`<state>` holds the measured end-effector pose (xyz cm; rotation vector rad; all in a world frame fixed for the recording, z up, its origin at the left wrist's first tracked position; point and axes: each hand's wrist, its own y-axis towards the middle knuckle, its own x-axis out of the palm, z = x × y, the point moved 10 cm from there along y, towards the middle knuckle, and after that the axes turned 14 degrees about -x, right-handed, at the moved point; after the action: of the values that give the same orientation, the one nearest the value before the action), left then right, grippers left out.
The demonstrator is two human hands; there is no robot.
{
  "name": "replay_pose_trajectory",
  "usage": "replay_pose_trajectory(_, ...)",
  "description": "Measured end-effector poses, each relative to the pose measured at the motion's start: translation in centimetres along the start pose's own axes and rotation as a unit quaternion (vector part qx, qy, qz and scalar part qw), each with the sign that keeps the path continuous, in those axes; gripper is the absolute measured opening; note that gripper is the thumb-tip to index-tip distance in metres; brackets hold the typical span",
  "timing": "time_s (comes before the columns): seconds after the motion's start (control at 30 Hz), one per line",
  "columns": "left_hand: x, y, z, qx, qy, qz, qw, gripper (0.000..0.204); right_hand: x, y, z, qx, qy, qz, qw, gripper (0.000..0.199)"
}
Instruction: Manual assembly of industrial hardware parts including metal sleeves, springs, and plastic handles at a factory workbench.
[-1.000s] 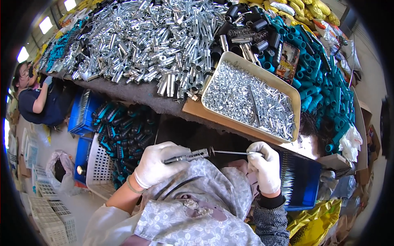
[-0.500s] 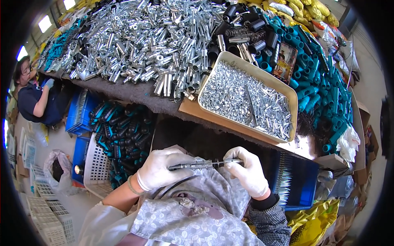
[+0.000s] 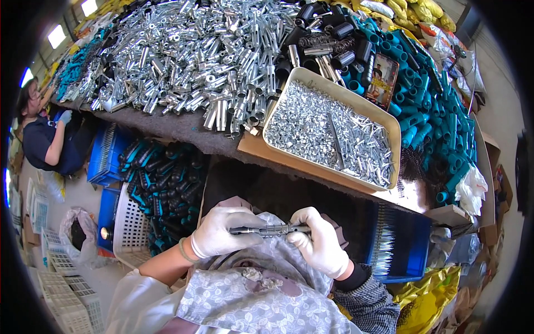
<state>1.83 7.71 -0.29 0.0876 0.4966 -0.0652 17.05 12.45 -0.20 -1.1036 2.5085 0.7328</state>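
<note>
Both of my hands wear white gloves and are raised over my patterned apron (image 3: 250, 292). A slim metal rod assembly (image 3: 272, 230), silver with a spring-like middle, lies level between them. My left hand (image 3: 222, 231) is closed round its left part. The thumb and fingers of my right hand (image 3: 320, 240) pinch its right end. Beyond them, on the bench edge, a cream tray (image 3: 397, 145) holds many small shiny metal pieces and a long dark strip.
A heap of silver metal sleeves (image 3: 189, 61) covers the bench, with teal tubes (image 3: 417, 111) at right. A picture-faced rectangular object (image 3: 384, 80) leans there. Below stand a blue bin (image 3: 414, 250) of thin rods and a white basket (image 3: 130, 220) beside black-and-teal handles (image 3: 161, 178). Another person (image 3: 50, 133) works far left.
My right hand has moved left toward my left hand, and the thin gap between the assembly's two parts has closed. The view has shifted slightly.
</note>
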Motion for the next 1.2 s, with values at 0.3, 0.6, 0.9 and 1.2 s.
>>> replay_pose_trajectory(0.3,-0.6,0.4,0.5,0.006,-0.052,0.080,0.995,0.025,-2.3,-1.1,1.6,0.026,0.191,0.173,0.966,0.030)
replay_pose_trajectory(0.6,-1.2,0.4,0.9,-0.007,0.011,0.099,0.995,0.025,-0.5,-1.6,0.7,0.018,0.084,0.127,0.988,0.034)
replay_pose_trajectory(0.9,-0.3,1.8,2.3,0.036,0.104,0.094,0.989,0.025,-1.0,-2.4,2.4,0.169,0.203,0.133,0.955,0.033)
replay_pose_trajectory(1.2,0.8,1.2,3.9,0.121,0.179,0.098,0.971,0.030,0.2,-3.7,3.0,0.273,0.497,0.013,0.823,0.050)
